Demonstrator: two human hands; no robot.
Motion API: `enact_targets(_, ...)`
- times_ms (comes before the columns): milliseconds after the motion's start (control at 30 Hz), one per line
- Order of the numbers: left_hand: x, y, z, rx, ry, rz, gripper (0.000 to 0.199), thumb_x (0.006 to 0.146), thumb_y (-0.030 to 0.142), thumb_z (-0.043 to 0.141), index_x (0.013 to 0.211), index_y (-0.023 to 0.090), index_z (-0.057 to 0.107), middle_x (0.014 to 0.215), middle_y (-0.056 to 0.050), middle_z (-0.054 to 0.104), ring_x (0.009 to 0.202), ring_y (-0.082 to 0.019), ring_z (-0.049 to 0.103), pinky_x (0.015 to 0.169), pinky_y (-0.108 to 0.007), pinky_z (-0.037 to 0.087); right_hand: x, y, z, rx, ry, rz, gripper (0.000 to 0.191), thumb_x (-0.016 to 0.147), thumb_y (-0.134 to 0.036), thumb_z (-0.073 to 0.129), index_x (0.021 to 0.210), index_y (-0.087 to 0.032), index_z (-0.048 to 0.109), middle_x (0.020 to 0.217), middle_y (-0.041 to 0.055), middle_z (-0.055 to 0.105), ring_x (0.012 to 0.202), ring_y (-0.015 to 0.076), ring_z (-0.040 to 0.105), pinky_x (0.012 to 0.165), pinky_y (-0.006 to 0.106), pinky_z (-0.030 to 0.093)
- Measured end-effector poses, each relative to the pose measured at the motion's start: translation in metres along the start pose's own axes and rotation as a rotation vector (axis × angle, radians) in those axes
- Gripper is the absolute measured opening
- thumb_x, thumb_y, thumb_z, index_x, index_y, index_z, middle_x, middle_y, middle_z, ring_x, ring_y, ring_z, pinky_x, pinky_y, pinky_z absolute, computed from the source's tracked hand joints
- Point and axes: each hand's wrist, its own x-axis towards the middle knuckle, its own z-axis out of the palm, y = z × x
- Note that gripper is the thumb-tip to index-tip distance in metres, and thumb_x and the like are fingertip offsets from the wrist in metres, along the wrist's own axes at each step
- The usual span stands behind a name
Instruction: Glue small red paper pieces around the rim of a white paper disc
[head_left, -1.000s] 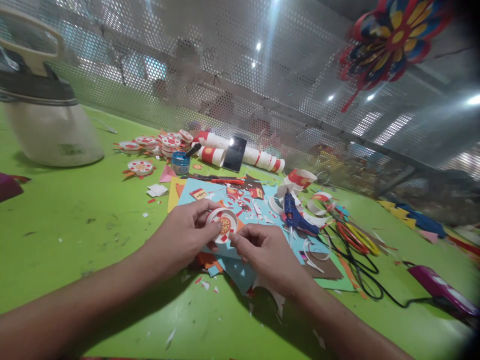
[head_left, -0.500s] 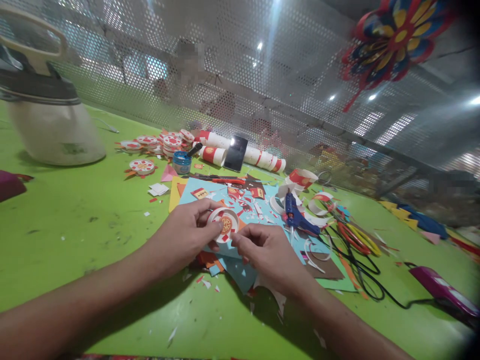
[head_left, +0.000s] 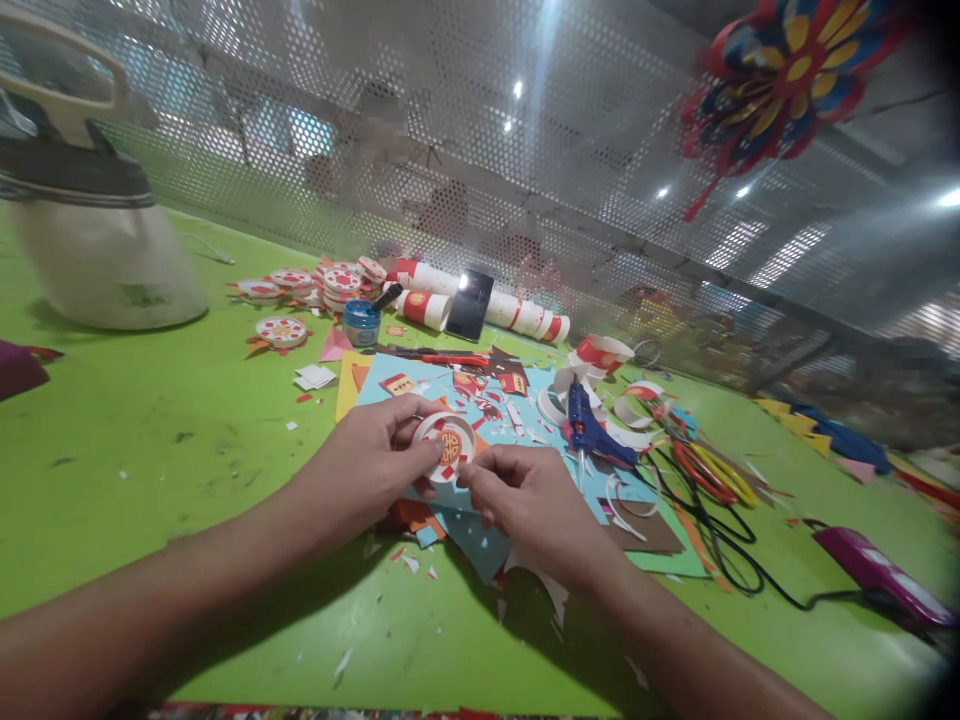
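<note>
Near the frame's centre, the left hand (head_left: 371,450) still pinches the white paper disc (head_left: 452,447) between thumb and fingers; the right hand's (head_left: 532,495) fingertips stay bunched at its lower-right edge, gripping or not I can't tell. Barely anything has shifted since a second ago.

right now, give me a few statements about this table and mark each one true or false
1. The left hand holds a round paper piece with a gold emblem. True.
2. The right hand is gripping the glue gun. False: the right hand has its fingertips at the round paper piece's edge, and the glue gun is untouched.
3. In the picture, the blue-lidded jar is left of the dark tablet. True.
4. The large jug is at the picture's right edge. False: the large jug is at the left.
5. The table is green. True.
</note>
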Motion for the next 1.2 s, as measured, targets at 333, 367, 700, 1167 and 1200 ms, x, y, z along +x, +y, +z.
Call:
enact_targets(333, 0.000, -0.001, 0.000, 0.013, -0.002, 0.021, 0.022, 0.073, 0.030, 0.068, 0.090, 0.017, 0.063, 0.063, 0.001, 0.064, 0.050, -0.015, 0.060, 0.049, -0.026, 0.050, 0.001, -0.002, 0.001, -0.052, -0.012, -0.019, 0.031, 0.083, -0.024, 0.056, 0.053, -0.018, 0.053, 0.050, -0.0049, 0.048, 0.050, 0.0086, 0.037, 0.050, 0.024, 0.028)
enact_targets(367, 0.000, -0.001, 0.000, 0.013, -0.003, 0.021, 0.022, 0.074, 0.030, 0.068, 0.090, 0.017, 0.063, 0.063, 0.001, 0.064, 0.051, -0.015, 0.060, 0.049, -0.026, 0.050, 0.002, -0.002, 0.001, -0.051, -0.014, -0.019, 0.031, 0.083, -0.023, 0.056, 0.053, -0.018, 0.053, 0.050, -0.0049, 0.048, 0.050, 0.0086, 0.037, 0.050, 0.024, 0.028)
enact_targets(700, 0.000, 0.000, 0.000, 0.005, 0.000, 0.013, 0.022, 0.073, 0.029, 0.069, 0.091, 0.017, 0.064, 0.064, 0.000, 0.065, 0.051, -0.014, 0.060, 0.050, -0.027, 0.051, 0.001, 0.001, -0.001, -0.055, -0.024, -0.038, 0.033, 0.084, -0.026, 0.055, 0.052, -0.018, 0.052, 0.050, -0.0047, 0.047, 0.050, 0.0090, 0.036, 0.049, 0.024, 0.028)
enact_targets(1167, -0.002, 0.005, 0.000, -0.001, -0.023, -0.019, 0.026, 0.072, 0.027, 0.069, 0.095, 0.015, 0.064, 0.067, 0.000, 0.066, 0.054, -0.014, 0.060, 0.051, -0.025, 0.051, 0.002, 0.003, -0.009, -0.020, 0.018, -0.036, 0.030, 0.082, -0.026, 0.054, 0.053, -0.017, 0.058, 0.048, -0.0044, 0.049, 0.048, 0.0087, 0.042, 0.049, 0.023, 0.033)
enact_targets(1200, -0.002, 0.005, -0.001, -0.001, -0.020, -0.019, 0.026, 0.073, 0.028, 0.068, 0.094, 0.015, 0.064, 0.067, 0.000, 0.066, 0.054, -0.013, 0.060, 0.051, -0.025, 0.050, 0.001, 0.002, -0.010, -0.017, 0.028, -0.039, 0.029, 0.082, -0.025, 0.055, 0.054, -0.017, 0.058, 0.048, -0.0041, 0.050, 0.048, 0.0086, 0.043, 0.049, 0.022, 0.033)
